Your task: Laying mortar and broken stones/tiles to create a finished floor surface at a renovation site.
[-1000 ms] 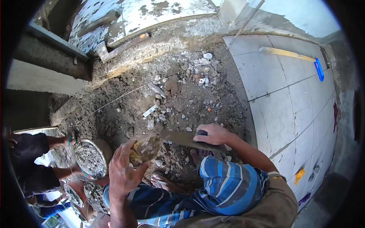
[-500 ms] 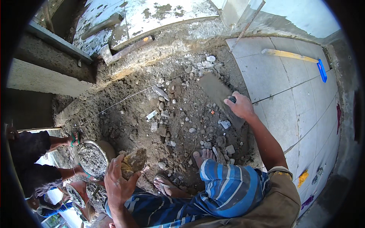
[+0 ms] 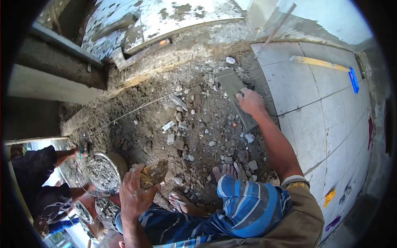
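Observation:
My right hand (image 3: 252,102) is closed on the handle of a long, flat rectangular plastering trowel (image 3: 231,85). Its grey, mud-coated blade lies over the soil beside the tiles, close to a taut string (image 3: 151,103). Nearer to me on the left, my left hand (image 3: 136,192) grips a rough brown-and-yellow lump (image 3: 156,172) between thumb and fingers, above the ground. I cannot tell whether it is stone or something caked with mud. Broken stones and rubble (image 3: 182,124) lie across the soil between my hands.
Pale floor tiles (image 3: 289,91) run along the right, with a yellow-handled tool with a blue head (image 3: 322,62) on them. At left stand a bucket of wet mix (image 3: 103,172) and another person's legs (image 3: 45,198). A metal angle piece (image 3: 140,54) rests on the far ledge.
My right hand and the trowel have shifted farther away and slightly left over the soil. My left hand keeps its hold on the lump. The view has shifted a little.

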The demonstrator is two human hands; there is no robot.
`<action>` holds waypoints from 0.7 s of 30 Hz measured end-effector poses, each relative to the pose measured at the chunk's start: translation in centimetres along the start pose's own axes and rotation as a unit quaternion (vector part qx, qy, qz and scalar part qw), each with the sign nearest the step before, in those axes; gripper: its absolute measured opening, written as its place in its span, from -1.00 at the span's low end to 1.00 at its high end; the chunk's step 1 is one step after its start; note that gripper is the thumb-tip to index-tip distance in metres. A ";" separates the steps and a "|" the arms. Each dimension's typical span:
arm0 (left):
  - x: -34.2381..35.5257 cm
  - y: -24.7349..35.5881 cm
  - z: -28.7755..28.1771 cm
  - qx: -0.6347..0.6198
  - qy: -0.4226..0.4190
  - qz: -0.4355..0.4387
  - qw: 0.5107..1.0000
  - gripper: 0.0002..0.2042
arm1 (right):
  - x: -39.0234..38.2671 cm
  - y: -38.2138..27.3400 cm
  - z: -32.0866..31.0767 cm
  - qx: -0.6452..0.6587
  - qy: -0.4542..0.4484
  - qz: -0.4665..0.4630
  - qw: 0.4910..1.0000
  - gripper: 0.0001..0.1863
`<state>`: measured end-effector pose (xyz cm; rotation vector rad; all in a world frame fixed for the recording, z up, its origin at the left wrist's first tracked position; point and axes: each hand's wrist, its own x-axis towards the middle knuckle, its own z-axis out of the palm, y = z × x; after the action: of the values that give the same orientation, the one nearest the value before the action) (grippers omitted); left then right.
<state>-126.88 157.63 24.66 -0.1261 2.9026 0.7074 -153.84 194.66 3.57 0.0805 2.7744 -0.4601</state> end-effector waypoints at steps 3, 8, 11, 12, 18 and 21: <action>0.4 0.4 0.3 -0.052 -0.012 -0.004 0.999 -0.35 | 1.5 2.9 1.4 -0.007 0.074 -0.002 0.997 -0.51; -0.5 -0.8 0.1 0.015 -0.010 0.006 1.000 -0.31 | 0.2 1.4 1.9 0.074 0.008 -0.037 0.997 -0.46; -0.6 -0.6 0.1 0.006 -0.007 0.003 1.000 -0.30 | -3.4 4.5 -0.1 0.075 -0.013 -0.031 0.997 -0.47; -0.6 -0.4 -0.2 0.001 -0.015 -0.006 1.000 -0.29 | -4.4 5.7 -0.2 0.073 0.028 -0.029 0.997 -0.49; -0.5 -0.8 -0.2 0.020 -0.046 -0.006 0.999 -0.25 | -7.2 9.6 -0.4 0.167 0.010 -0.049 0.985 -0.53; -1.2 -0.4 -0.3 0.019 -0.026 -0.017 0.999 -0.30 | -8.0 9.6 -2.0 0.314 -0.043 0.003 0.948 -0.56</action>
<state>-125.68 157.20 24.90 -0.1503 2.8543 0.6406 -145.89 204.35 5.09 0.2073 2.4324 -1.2926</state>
